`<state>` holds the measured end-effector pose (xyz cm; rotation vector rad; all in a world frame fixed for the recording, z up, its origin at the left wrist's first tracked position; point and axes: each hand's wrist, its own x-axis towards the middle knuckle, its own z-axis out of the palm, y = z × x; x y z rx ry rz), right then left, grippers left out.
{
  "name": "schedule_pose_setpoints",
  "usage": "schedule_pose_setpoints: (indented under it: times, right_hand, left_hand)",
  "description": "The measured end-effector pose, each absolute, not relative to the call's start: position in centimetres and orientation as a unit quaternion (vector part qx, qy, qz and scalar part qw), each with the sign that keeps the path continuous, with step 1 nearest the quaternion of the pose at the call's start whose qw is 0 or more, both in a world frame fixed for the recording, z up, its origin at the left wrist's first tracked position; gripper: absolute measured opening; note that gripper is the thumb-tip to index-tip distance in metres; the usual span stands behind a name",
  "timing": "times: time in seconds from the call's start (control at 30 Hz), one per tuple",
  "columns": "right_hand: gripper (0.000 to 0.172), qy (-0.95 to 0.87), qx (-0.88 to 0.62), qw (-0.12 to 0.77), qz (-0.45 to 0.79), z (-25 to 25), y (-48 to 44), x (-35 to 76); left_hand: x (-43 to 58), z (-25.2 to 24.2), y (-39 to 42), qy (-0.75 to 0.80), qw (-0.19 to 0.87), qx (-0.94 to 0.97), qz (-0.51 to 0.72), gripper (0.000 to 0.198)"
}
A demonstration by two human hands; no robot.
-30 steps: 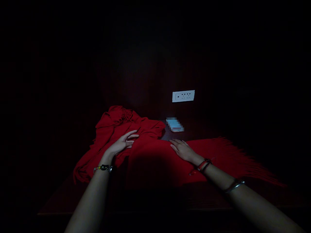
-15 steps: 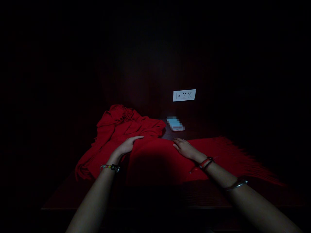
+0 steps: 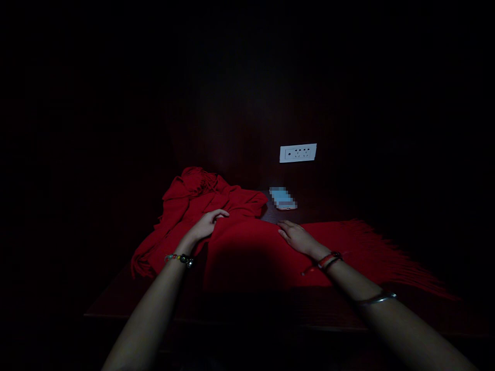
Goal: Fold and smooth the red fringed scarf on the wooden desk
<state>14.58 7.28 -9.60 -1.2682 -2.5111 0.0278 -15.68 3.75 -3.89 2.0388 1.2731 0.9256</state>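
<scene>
A red fringed scarf (image 3: 247, 237) lies across the dark table. Its left part is bunched in a loose heap, while its right part is spread flat with the fringe toward the right. My left hand (image 3: 207, 224) holds the edge of the flat part beside the heap, with its thumb side showing and the other fingers partly hidden by cloth. Resting flat on the scarf near its far edge is my right hand (image 3: 297, 238), fingers stretched out to the left. A dark shadow covers the scarf between the hands.
Behind the scarf lies a phone-like object (image 3: 283, 198), its surface blurred out. A white socket plate (image 3: 298, 153) is on the dark wall above it. The table's front edge (image 3: 127, 317) shows faintly; the surroundings are very dark.
My left hand's fingertips have curled in at the scarf's edge, where the thumb side was straighter before. The right hand stays on the cloth. The whole view has shifted slightly.
</scene>
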Motion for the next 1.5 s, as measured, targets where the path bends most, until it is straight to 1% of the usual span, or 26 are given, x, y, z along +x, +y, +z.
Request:
schedule_pose_setpoints:
  times: [0.13,0.47,0.77,0.87,0.97,1.03,1.17,1.37,1.5]
  right_hand:
    - [0.040,-0.879,-0.444,0.174,0.013,-9.8,7.4,14.6]
    - [0.039,-0.878,-0.445,0.177,0.006,-10.2,7.7,14.7]
    - [0.039,-0.878,-0.445,0.176,0.011,-10.1,7.6,14.6]
    - [0.040,-0.879,-0.442,0.181,0.010,-10.1,7.6,14.6]
    - [0.039,-0.880,-0.437,0.188,0.005,-10.2,7.7,14.7]
    - [0.038,-0.880,-0.434,0.195,0.002,-10.3,7.7,14.7]
    - [0.037,-0.880,-0.428,0.206,-0.004,-10.6,7.9,14.7]
    - [0.038,-0.878,-0.429,0.212,-0.003,-10.8,8.0,14.8]
    - [0.039,-0.879,-0.432,0.203,-0.003,-10.7,8.0,14.8]
  left_hand:
    - [-16.4,-2.8,3.5,0.472,0.318,0.744,0.349,0.027]
    - [-17.9,-0.8,2.9,0.496,0.433,0.699,0.280,0.021]
    - [-20.0,0.4,3.4,0.509,0.442,0.714,0.191,0.023]
    - [-21.2,0.5,3.2,0.517,0.430,0.714,0.195,0.025]
    - [-22.1,0.7,2.6,0.532,0.405,0.713,0.210,0.021]
    - [-22.7,1.0,2.0,0.544,0.388,0.717,0.199,0.020]
    - [-23.9,1.4,1.2,0.568,0.359,0.724,0.157,0.025]
    - [-25.8,1.1,0.7,0.597,0.335,0.712,0.157,0.029]
    - [-24.7,0.9,0.5,0.605,0.272,0.731,0.161,0.031]
